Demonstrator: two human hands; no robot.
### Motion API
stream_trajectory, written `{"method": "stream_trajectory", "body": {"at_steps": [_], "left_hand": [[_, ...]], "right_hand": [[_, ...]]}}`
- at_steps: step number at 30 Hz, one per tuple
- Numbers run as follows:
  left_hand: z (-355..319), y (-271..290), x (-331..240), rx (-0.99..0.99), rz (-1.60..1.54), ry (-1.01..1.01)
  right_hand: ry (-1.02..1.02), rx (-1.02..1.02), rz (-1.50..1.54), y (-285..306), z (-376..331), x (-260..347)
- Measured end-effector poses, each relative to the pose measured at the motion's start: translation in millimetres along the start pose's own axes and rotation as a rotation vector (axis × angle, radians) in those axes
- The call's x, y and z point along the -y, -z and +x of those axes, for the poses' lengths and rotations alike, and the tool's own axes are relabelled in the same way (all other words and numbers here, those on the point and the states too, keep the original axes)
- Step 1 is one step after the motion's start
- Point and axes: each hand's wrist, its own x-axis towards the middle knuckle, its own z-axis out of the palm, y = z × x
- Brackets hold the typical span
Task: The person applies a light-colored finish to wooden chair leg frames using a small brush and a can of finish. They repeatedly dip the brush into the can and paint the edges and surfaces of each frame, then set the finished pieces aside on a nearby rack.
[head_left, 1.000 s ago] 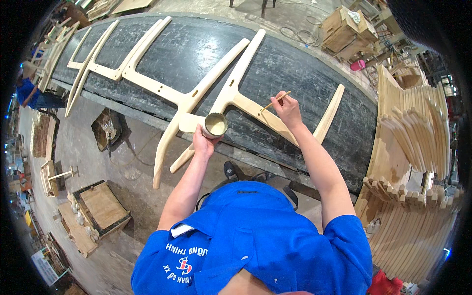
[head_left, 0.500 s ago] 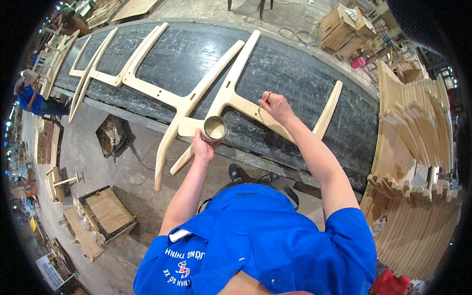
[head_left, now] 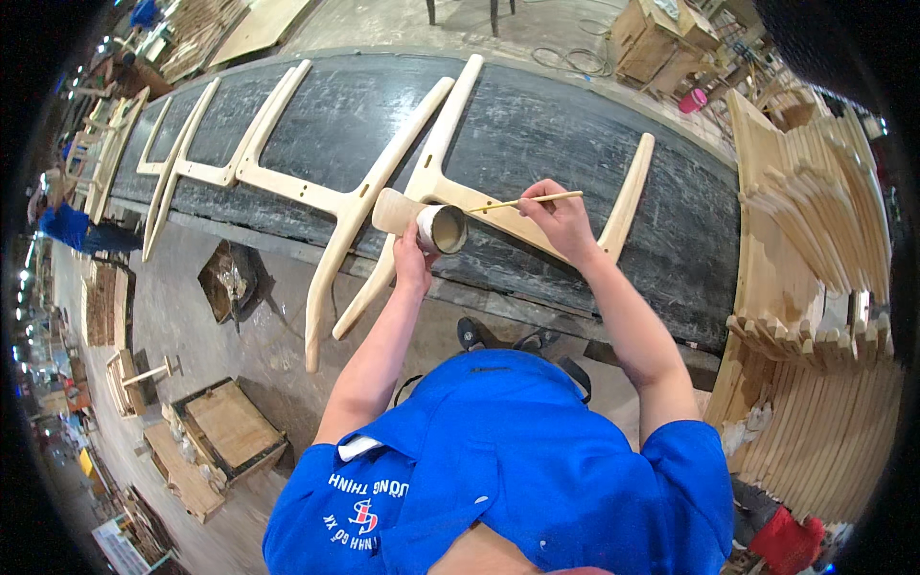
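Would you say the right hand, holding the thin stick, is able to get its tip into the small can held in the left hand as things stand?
Probably yes. The right hand holds the thin stick pointing at the open mouth of the small can, which the left hand tilts toward it, with nothing between them.

The person wears a bright blue short-sleeved work shirt (head_left: 517,470) with a collar, white and red printed markings on the left shoulder and a white strip at the left sleeve hem, both forearms bare, the left hand (head_left: 414,257) and right hand (head_left: 561,218) ungloved.
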Motion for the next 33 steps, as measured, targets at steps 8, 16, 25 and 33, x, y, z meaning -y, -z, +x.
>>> {"method": "stream_trajectory", "body": {"at_steps": [8, 16, 25, 33], "left_hand": [[-35.8, -83.6, -12.7, 0.316, 0.031, -0.108], [-44.9, -119.1, 2.6, 0.426, -0.078, 0.081], [-52.3, -156.4, 52.8, 0.435, -0.129, 0.219], [-70.3, -198.4, 91.3, 0.502, -0.075, 0.357]], "right_hand": [[-0.187, -0.332, 0.246, 24.9, -42.7, 4.2], [-0.318, -0.522, 0.871, 78.2, -87.8, 2.8], [-0.281, -0.598, 0.809, 116.2, -126.7, -18.1], [-0.550, -0.872, 0.927, 132.4, -147.5, -54.3]]}}
